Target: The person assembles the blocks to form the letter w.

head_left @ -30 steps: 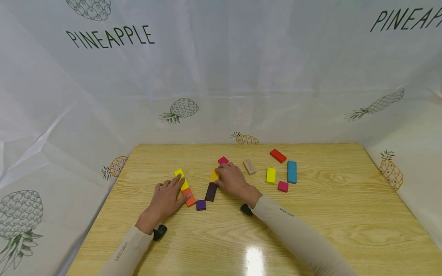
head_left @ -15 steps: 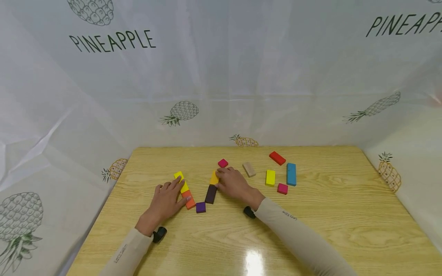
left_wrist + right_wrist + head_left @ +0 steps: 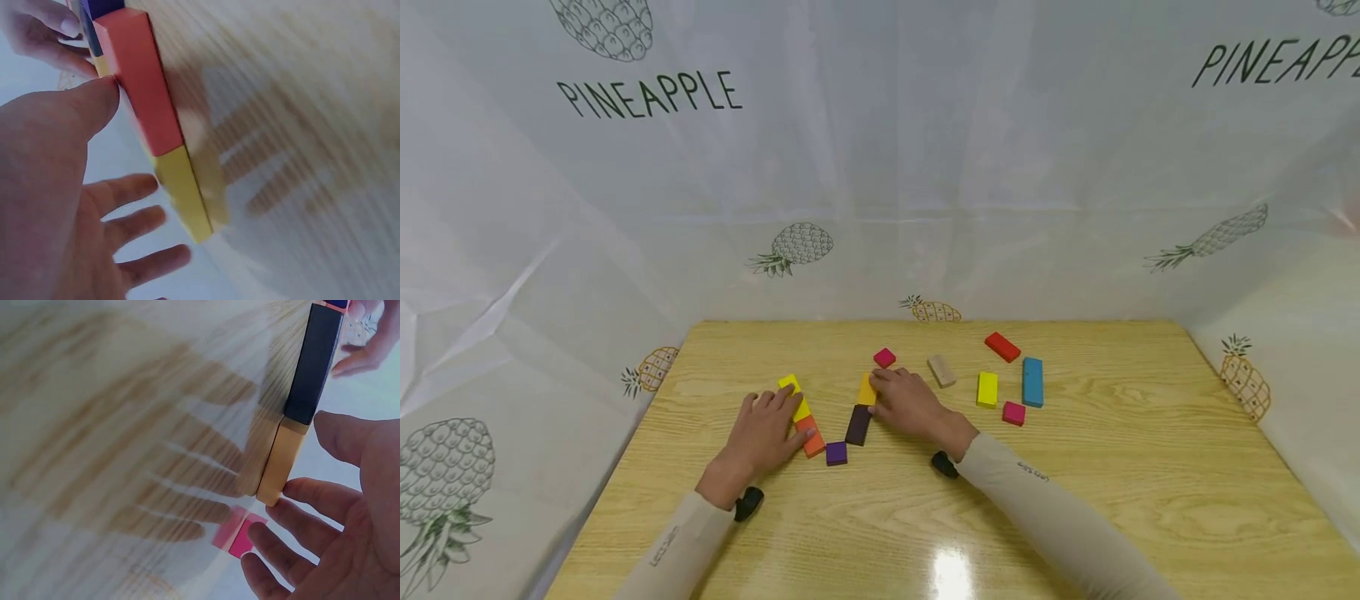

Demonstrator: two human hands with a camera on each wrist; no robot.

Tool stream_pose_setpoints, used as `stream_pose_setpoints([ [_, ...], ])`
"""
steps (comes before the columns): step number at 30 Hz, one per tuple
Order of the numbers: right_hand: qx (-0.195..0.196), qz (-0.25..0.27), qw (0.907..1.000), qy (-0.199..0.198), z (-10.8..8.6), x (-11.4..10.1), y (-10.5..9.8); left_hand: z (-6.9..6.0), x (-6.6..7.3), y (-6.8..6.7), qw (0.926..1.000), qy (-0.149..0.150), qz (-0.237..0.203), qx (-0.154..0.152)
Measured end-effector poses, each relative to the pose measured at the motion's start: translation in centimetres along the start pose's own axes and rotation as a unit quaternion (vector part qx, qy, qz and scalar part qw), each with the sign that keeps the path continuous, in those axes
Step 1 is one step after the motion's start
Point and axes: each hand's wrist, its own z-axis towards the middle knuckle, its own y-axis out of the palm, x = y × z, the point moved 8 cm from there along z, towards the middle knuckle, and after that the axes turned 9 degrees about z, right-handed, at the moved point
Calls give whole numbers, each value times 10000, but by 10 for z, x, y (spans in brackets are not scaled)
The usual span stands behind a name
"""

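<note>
My left hand (image 3: 758,437) rests with spread, relaxed fingers on a yellow block (image 3: 802,408) and, by the thumb, an orange block (image 3: 810,437), which lie end to end in a slanted row. A small purple block (image 3: 837,453) sits at the lower end of that row. Beside it, a black block (image 3: 858,425) and an orange-yellow block (image 3: 867,389) form a second slanted row. My right hand (image 3: 910,404) touches the orange-yellow block with its fingertips; the right wrist view shows its fingers (image 3: 306,528) loosely extended along that block. A pink block (image 3: 884,358) lies just beyond.
Right of my right hand lie a beige block (image 3: 941,371), a yellow block (image 3: 987,389), a red block (image 3: 1002,347), a blue block (image 3: 1033,382) and a pink block (image 3: 1013,413). A pineapple-print sheet (image 3: 865,167) hangs behind the wooden table (image 3: 1075,500).
My right hand has drawn slightly back from the pink block, uncovering more of it and of the orange-yellow block. My left hand stays in place. The head view has tilted slightly.
</note>
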Motion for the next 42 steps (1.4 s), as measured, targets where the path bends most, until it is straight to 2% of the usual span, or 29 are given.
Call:
stream_pose_setpoints([
  [4,-62,20,10000,7,-2,0,2,6,13,-9,9993,157,-42,334],
  [7,-110,124,9999,43,-3,0,3,14,29,-12,9980,384,-288,415],
  [12,-177,235,9996,41,-4,-2,6,26,53,-7,9944,823,-615,245],
  [16,-214,258,9994,-15,-4,-5,7,31,64,-4,9924,1026,-639,218],
  [22,-264,348,9990,36,-4,-4,8,35,68,-1,9925,1119,-477,139],
  [31,-273,742,9969,-48,-5,-2,2,37,69,3,9912,1196,-573,61],
  [36,152,495,9986,-104,1,8,-8,38,71,3,9906,1276,-482,138],
  [39,453,436,9980,-31,6,16,-17,38,72,0,9905,1287,-437,193],
  [42,527,384,9978,153,12,26,-23,38,74,-2,9909,1292,-330,198],
])
